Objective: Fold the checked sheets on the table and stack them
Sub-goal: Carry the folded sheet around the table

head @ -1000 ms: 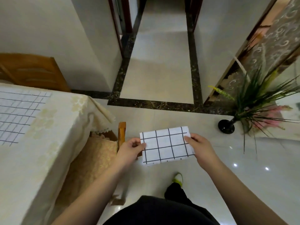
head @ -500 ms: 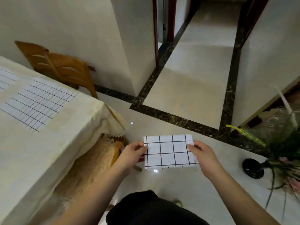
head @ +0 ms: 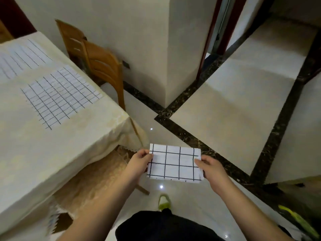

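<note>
Both hands [head: 139, 162] (thumbs on top) grip folded sheet [head: 175, 164]

You hold a folded checked sheet [head: 175, 163] flat at 6 o'clock; two unfolded checked sheets [head: 60, 95] lie spread at 10 o'clock on the bench [head: 52, 153].

A person is holding a folded checked sheet [head: 175, 163] over the floor.
The left hand [head: 139, 164] and right hand [head: 211, 168] are pinching its two short edges. Beside them, the surface [head: 57, 141] with a cream cloth is carrying a flat checked sheet [head: 60, 96]; a wooden chair [head: 102, 66] is standing behind.
</note>
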Motion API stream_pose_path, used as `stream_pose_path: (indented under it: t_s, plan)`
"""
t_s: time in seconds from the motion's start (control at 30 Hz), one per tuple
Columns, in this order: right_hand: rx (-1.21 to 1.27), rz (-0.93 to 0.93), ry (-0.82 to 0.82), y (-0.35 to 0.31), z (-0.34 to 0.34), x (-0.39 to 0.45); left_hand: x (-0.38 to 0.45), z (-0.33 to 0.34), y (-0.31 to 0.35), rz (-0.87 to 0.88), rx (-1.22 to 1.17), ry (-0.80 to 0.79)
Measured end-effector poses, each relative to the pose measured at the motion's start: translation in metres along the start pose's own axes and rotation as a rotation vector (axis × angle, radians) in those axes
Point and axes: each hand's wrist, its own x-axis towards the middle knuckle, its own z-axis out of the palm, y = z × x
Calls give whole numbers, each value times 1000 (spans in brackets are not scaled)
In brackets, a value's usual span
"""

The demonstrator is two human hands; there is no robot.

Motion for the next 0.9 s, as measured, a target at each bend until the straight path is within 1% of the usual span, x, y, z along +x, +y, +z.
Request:
stream_pose_path:
  t_s: [0.1, 0.3, 0.57, 0.67, 0.9]
  plan:
    - [-43, 4, -28, -21, 14, 31, 22, -6, 16, -11, -7, 71]
    - [-94, 28, -98, -55, 40, 84, 49, -24, 40, 13, -42, 130]
    - [-194, 51, -286, -100, 79, 158, 84, -43, 45, -46, -73, 293]
    - [-221, 73, -380, -110, 94, 192, 99, -41, 52, -84, -125, 354]
    - [-412, 107, -596, -141, 127, 255, 128, -39, 82, -176, -110, 609]
